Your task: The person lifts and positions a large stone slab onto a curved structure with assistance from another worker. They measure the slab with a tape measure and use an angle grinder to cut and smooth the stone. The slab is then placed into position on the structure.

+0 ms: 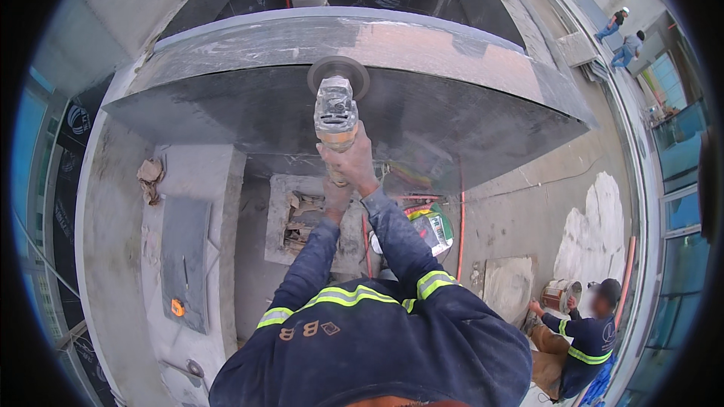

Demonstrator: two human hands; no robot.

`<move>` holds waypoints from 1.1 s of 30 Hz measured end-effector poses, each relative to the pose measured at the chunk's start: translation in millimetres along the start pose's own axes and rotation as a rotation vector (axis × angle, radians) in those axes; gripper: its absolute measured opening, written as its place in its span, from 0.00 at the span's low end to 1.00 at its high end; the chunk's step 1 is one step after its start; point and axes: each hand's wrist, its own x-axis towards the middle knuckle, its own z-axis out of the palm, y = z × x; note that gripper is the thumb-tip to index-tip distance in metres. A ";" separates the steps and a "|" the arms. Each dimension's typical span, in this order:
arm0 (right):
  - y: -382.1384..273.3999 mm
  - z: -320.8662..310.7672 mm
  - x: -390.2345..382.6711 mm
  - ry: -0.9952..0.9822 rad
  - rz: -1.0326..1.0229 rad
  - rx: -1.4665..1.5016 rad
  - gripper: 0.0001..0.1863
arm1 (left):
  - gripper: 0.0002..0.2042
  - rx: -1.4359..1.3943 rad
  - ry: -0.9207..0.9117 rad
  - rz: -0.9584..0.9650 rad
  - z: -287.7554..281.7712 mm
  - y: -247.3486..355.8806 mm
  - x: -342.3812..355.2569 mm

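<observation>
With both arms stretched forward, I hold an angle grinder [336,113] whose body is coated in pale dust. My right hand [356,160] is wrapped round its body. Behind it, my left hand [337,200] is closed round the rear of the grip, partly hidden by the right forearm. The round cutting disc [357,75] lies at the front edge of a long grey stone slab [249,51]. Below that edge is a dark face [452,124]. Whether the disc is cutting into the slab cannot be made out.
A dark panel with a tape measure [177,307] lies on the left ledge. Below my arms are a broken-open hole [303,220], a green-rimmed bucket [437,230] and orange pipes [461,226]. At lower right, a co-worker [584,339] holds a metal bucket [562,295]. Two people stand far right.
</observation>
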 end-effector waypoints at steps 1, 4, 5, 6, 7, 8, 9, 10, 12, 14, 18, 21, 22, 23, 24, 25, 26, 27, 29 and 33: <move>0.1 -6.3 -0.7 0.011 -0.005 -0.008 0.32 | 0.27 0.018 -0.019 -0.043 5.9 1.7 -1.4; 0.6 -24.2 -3.4 0.031 0.009 -0.054 0.31 | 0.24 -0.158 0.098 0.066 30.6 6.3 -6.1; 0.4 -32.2 -5.0 0.040 0.009 -0.054 0.31 | 0.24 -0.173 0.096 0.112 39.8 8.0 -8.9; -0.1 -40.6 -6.8 0.047 0.018 -0.060 0.31 | 0.24 -0.179 0.092 0.120 48.2 9.6 -12.0; -0.4 -48.3 -8.5 0.056 0.034 -0.075 0.31 | 0.24 -0.168 0.081 0.114 54.0 11.0 -14.4; -0.8 -55.6 -9.9 0.059 0.028 -0.044 0.31 | 0.24 -0.156 0.071 0.109 60.1 11.8 -16.9; -0.9 -62.2 -11.0 0.066 0.026 -0.021 0.31 | 0.24 -0.128 0.054 0.092 64.5 12.1 -18.8; -1.1 -69.0 -11.6 0.073 0.023 0.004 0.31 | 0.23 -0.080 0.052 0.064 69.4 11.9 -20.1; -0.8 -82.0 -12.3 0.075 0.017 0.020 0.31 | 0.22 -0.102 0.002 0.102 77.4 10.1 -21.7; -0.2 -92.9 -12.3 0.095 -0.001 0.044 0.31 | 0.21 -0.091 -0.031 0.104 85.8 7.9 -22.2; 0.4 -113.6 -12.5 0.136 -0.014 0.064 0.31 | 0.19 -0.064 -0.054 0.064 106.7 8.4 -25.4; -0.1 -130.4 -14.1 0.132 -0.006 0.049 0.31 | 0.19 -0.108 -0.015 0.094 124.9 13.4 -32.5; -0.2 -135.7 -14.9 0.128 -0.006 0.045 0.31 | 0.19 -0.127 -0.002 0.120 130.4 14.6 -35.0; -0.6 -143.3 -14.9 0.125 0.004 0.054 0.31 | 0.19 -0.101 -0.005 0.113 137.3 15.9 -36.9; -0.6 -148.5 -15.7 0.121 0.013 0.064 0.30 | 0.19 -0.072 -0.011 0.113 141.6 16.0 -38.7; -0.7 -154.0 -16.5 0.115 0.008 0.076 0.30 | 0.19 -0.040 -0.007 0.110 146.2 15.7 -40.2; -0.6 -159.0 -17.3 0.115 0.019 0.081 0.30 | 0.20 -0.067 -0.026 0.095 151.0 14.7 -41.4; -0.6 -164.4 -17.7 0.115 0.013 0.089 0.29 | 0.20 -0.091 -0.037 0.080 156.8 13.3 -41.7; -0.5 -175.4 -18.5 0.111 0.012 0.099 0.29 | 0.21 -0.087 -0.044 0.067 166.7 10.1 -42.8; -0.7 -196.1 -21.6 0.108 0.007 0.094 0.30 | 0.20 -0.096 -0.073 0.077 182.7 6.7 -46.8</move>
